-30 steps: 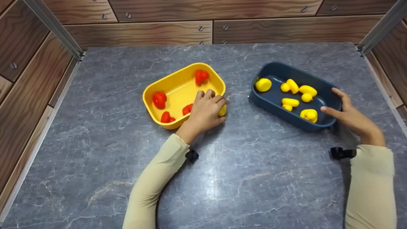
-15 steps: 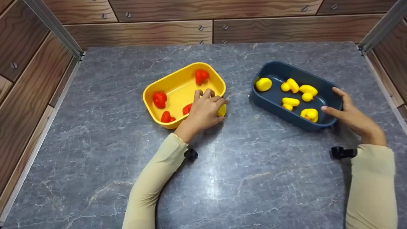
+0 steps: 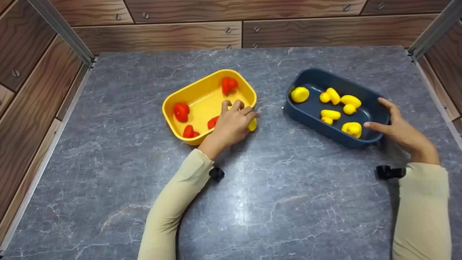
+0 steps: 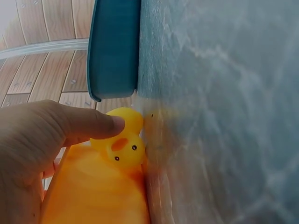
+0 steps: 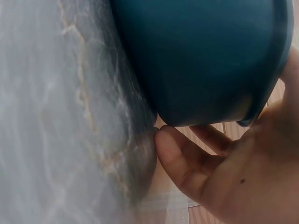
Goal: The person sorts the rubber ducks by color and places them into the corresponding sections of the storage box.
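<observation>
Holding a small yellow rubber duck point(image 4: 122, 140) at the near corner of the yellow plastic tub point(image 3: 202, 99), the left hand point(image 3: 231, 124) curls around it, a light, squishy toy best pinched by its sides, while the right hand point(image 3: 400, 131) cups the dark blue plastic tub point(image 3: 317, 77) on the grey desk point(image 3: 252, 198).

Small shift of the left hand at the yellow tub's corner; the view drifts slightly.

Over the last second the left hand point(image 3: 232, 124), holding a yellow rubber duck point(image 3: 252, 125) against the outer near-right corner of the yellow tub point(image 3: 202, 97), has edged a little toward the far side, the duck with it. The whole scene sits slightly higher in the head view, from a small camera tilt.
</observation>
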`<state>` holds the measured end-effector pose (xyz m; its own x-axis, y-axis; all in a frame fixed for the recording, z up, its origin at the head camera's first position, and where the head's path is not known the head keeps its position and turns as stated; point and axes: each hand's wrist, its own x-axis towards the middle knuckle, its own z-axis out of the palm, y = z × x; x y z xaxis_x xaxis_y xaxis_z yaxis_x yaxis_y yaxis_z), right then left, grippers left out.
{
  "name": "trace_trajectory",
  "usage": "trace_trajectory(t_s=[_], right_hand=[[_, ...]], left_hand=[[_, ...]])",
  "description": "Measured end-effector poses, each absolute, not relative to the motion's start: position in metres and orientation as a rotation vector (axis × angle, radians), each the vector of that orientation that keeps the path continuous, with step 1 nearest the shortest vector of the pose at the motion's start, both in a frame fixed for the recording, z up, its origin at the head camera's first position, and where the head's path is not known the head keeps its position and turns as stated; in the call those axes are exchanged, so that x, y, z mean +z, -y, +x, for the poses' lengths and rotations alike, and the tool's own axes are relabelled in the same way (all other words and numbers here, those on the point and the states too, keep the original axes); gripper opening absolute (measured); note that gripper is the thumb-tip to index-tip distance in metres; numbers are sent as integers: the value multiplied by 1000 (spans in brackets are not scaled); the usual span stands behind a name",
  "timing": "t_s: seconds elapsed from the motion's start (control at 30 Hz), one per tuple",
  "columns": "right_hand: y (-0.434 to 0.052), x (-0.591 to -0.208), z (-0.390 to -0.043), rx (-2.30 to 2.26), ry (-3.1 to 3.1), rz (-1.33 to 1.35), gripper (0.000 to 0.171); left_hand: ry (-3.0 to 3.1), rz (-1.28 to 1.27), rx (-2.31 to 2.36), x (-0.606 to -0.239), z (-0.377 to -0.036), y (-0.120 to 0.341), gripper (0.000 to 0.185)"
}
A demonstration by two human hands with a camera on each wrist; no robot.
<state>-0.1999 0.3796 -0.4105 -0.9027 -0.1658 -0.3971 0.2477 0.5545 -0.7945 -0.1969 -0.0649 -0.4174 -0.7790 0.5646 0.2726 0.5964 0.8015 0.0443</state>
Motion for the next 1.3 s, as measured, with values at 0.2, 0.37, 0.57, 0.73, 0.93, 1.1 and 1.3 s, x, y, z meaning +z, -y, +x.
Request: trace_trajectory(t_s=[0.2, 0.37, 0.57, 0.73, 0.93, 1.1, 1.3], right_hand=[[-380, -410, -201, -1280, -2365, 80, 97], [-380, -409, -202, -1267, -2367, 92, 96], [-380, -409, -201, -1264, -2367, 91, 96], [-380, -410, -200, -1250, -2370, 94, 94], [-382, -410, -201, -1263, -2352, 71, 92], [-382, -410, -201, -1259, -2354, 69, 93], [-381, -411, -201, -1253, -2354, 94, 94]], left_hand=[[2760, -911, -201, -417, -198, 66, 32], [2792, -896, -249, -416, -198, 66, 31], [2804, -886, -308, -417, -198, 67, 25], [2808, -885, -355, -417, -197, 68, 22], [2825, -896, -405, -414, -197, 69, 22], [2873, -923, -366, -411, -195, 70, 32], [2893, -955, -222, -411, -195, 69, 37]])
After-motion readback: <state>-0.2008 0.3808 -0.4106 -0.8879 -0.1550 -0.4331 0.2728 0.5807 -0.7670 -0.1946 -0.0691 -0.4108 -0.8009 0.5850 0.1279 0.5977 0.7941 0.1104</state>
